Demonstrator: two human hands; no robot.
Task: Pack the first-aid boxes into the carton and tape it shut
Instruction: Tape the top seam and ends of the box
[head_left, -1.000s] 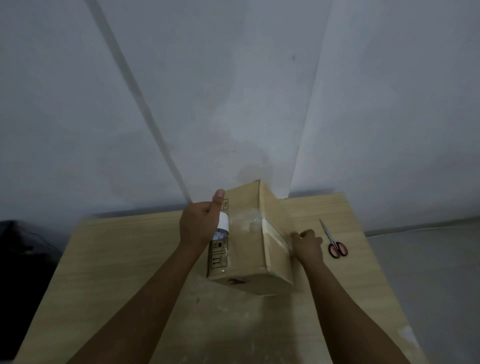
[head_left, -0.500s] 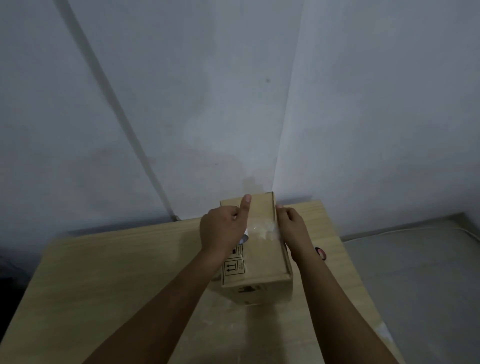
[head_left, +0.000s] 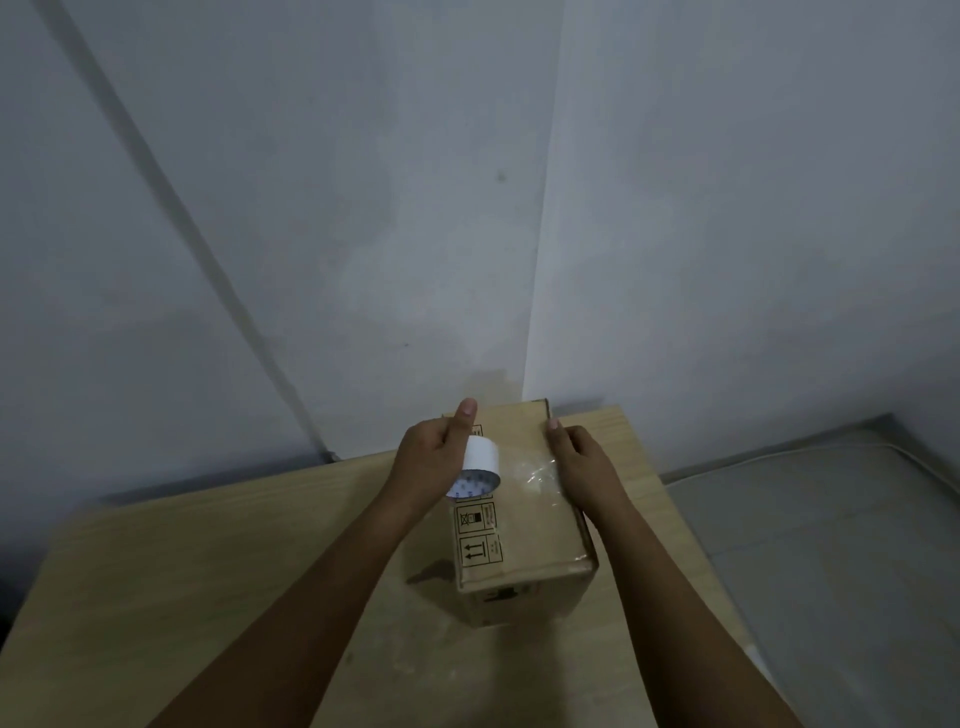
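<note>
Our left hand (head_left: 434, 457) is curled round the tape roll (head_left: 477, 467), thumb up, holding it over the left side of the carton (head_left: 524, 530). A crinkled clear strip (head_left: 535, 475) runs from the roll across the carton's top to its right edge. The carton stands closed on the wooden table (head_left: 208, 571), printed handling marks on its upper face (the first-aid boxes are hidden). Our right hand (head_left: 582, 462) lies against the carton's right edge with fingers fairly straight, pressing there, gripping nothing that we can see
</note>
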